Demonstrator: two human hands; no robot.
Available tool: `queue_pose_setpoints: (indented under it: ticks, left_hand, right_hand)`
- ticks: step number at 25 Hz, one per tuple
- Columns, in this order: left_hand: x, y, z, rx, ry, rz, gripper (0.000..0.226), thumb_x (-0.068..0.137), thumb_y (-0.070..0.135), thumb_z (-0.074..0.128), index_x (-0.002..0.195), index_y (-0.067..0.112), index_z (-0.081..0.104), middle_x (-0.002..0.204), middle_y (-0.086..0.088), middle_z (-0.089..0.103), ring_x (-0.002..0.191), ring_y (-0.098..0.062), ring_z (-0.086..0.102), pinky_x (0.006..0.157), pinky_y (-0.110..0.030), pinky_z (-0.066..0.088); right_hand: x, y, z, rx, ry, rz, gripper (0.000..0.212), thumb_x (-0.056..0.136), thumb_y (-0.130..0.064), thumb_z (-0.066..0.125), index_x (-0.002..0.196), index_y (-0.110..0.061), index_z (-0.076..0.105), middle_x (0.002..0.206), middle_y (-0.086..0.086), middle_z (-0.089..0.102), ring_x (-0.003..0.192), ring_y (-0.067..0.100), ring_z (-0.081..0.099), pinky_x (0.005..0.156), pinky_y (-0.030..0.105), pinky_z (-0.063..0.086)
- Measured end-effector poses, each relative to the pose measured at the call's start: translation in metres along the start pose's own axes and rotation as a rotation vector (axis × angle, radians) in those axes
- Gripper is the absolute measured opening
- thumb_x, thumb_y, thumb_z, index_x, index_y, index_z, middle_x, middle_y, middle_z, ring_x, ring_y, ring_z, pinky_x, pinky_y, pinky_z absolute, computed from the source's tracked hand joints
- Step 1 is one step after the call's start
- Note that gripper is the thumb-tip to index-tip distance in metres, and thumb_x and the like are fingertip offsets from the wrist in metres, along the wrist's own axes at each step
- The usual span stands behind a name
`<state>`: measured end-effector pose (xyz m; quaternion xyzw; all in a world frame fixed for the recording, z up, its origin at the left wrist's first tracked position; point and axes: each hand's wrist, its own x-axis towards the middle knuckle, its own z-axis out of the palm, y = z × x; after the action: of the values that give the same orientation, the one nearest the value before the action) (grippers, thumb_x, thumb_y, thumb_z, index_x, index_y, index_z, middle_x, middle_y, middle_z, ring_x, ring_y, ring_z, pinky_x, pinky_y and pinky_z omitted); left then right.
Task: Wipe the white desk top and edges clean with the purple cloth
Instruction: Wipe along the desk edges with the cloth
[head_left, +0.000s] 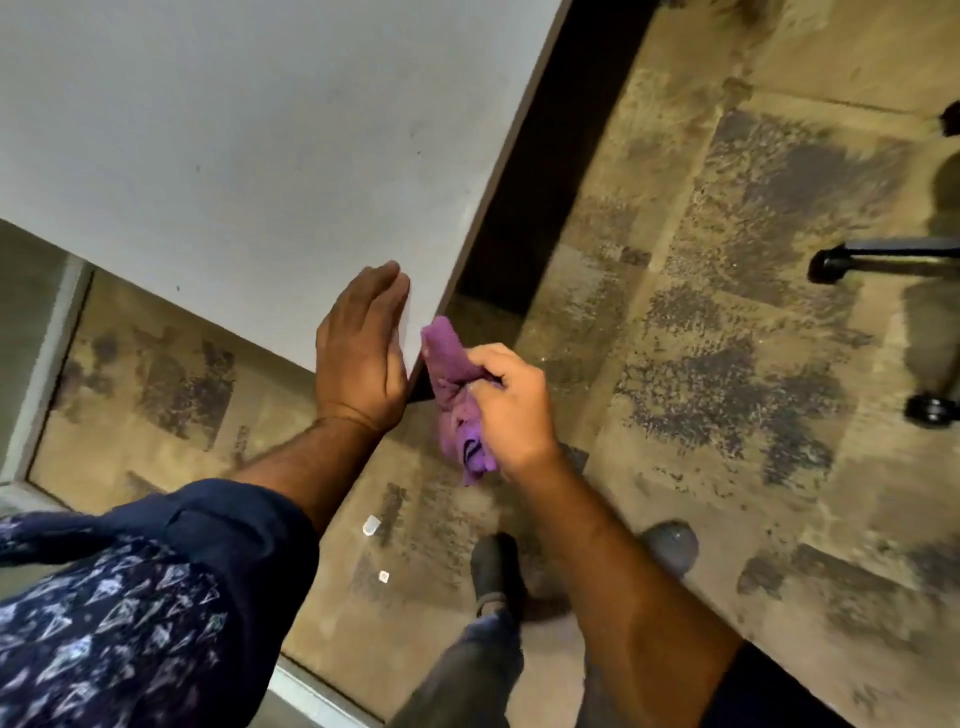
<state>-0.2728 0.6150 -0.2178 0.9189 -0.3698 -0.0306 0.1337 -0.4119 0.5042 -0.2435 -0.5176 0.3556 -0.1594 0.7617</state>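
The white desk top fills the upper left, its near corner pointing toward me at the middle of the view. My left hand lies flat on that corner, fingers together, holding nothing. My right hand grips a bunched purple cloth just off the corner. The cloth's upper end touches the desk's right edge near the corner, and its lower end hangs below my hand.
Mottled brown floor tiles lie all around. Black chair legs with castors stand at the right. My shoes are below the hands. Small white scraps lie on the floor. A pale frame runs along the left.
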Motion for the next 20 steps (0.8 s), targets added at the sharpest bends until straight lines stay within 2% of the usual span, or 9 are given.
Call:
queue_pose_setpoints:
  ticks: [3,5,10,13,16,18,20]
  left_hand:
    - [0.001,0.002,-0.003,-0.03,0.054,0.003,0.055,0.097,0.012,0.053,0.151,0.013,0.057,0.16,-0.008,0.052,0.151,-0.03,0.044,0.119,-0.041,0.035]
    - [0.0,0.003,-0.004,-0.056,0.068,0.006,0.054,0.096,0.011,0.051,0.15,0.013,0.059,0.16,-0.007,0.053,0.151,-0.03,0.045,0.117,-0.041,0.036]
    - [0.002,0.001,-0.009,-0.083,0.049,0.031,0.052,0.097,0.013,0.053,0.149,0.011,0.06,0.157,-0.011,0.056,0.148,-0.035,0.048,0.115,-0.046,0.039]
    - [0.006,0.004,-0.011,-0.086,0.042,0.002,0.051,0.097,0.013,0.054,0.148,0.011,0.061,0.155,-0.012,0.058,0.146,-0.036,0.05,0.114,-0.047,0.04]
    - [0.004,0.004,-0.011,-0.063,-0.001,-0.024,0.052,0.094,0.012,0.053,0.144,0.012,0.064,0.152,-0.011,0.061,0.141,-0.037,0.056,0.114,-0.052,0.042]
    - [0.012,0.011,-0.017,-0.071,-0.047,-0.126,0.048,0.089,0.015,0.054,0.135,0.014,0.069,0.143,-0.01,0.067,0.129,-0.04,0.063,0.106,-0.052,0.046]
    - [0.041,0.039,-0.043,-0.245,-0.083,-0.322,0.029,0.095,0.024,0.057,0.12,0.019,0.071,0.126,-0.006,0.071,0.113,-0.032,0.066,0.095,-0.047,0.051]
  right_hand:
    - [0.02,-0.03,-0.046,0.48,0.029,0.394,0.038,0.1,0.013,0.045,0.118,-0.009,0.071,0.102,0.011,0.077,0.088,0.017,0.074,0.084,0.035,0.062]
    - [0.035,-0.051,-0.072,0.621,0.026,0.422,0.038,0.105,0.007,0.041,0.128,-0.008,0.066,0.105,0.013,0.076,0.09,0.023,0.074,0.085,0.038,0.063]
    - [0.053,-0.118,-0.089,0.591,-0.047,0.405,0.038,0.104,0.003,0.038,0.132,-0.009,0.062,0.119,0.019,0.07,0.101,0.029,0.071,0.097,0.045,0.058]
    - [0.054,-0.176,-0.085,0.537,-0.09,0.432,0.041,0.107,-0.001,0.036,0.132,-0.012,0.066,0.12,0.017,0.076,0.104,0.03,0.074,0.103,0.05,0.056]
    - [0.057,-0.238,-0.07,0.518,-0.156,0.427,0.043,0.1,-0.003,0.042,0.134,-0.011,0.068,0.128,0.019,0.074,0.111,0.034,0.074,0.105,0.055,0.054]
    - [0.066,-0.275,-0.055,0.493,-0.191,0.422,0.048,0.094,-0.005,0.046,0.137,-0.008,0.065,0.131,0.021,0.073,0.113,0.036,0.074,0.104,0.056,0.057]
    - [0.077,-0.308,-0.038,0.467,-0.217,0.42,0.051,0.094,-0.005,0.046,0.143,-0.006,0.061,0.133,0.022,0.072,0.115,0.037,0.073,0.101,0.055,0.06]
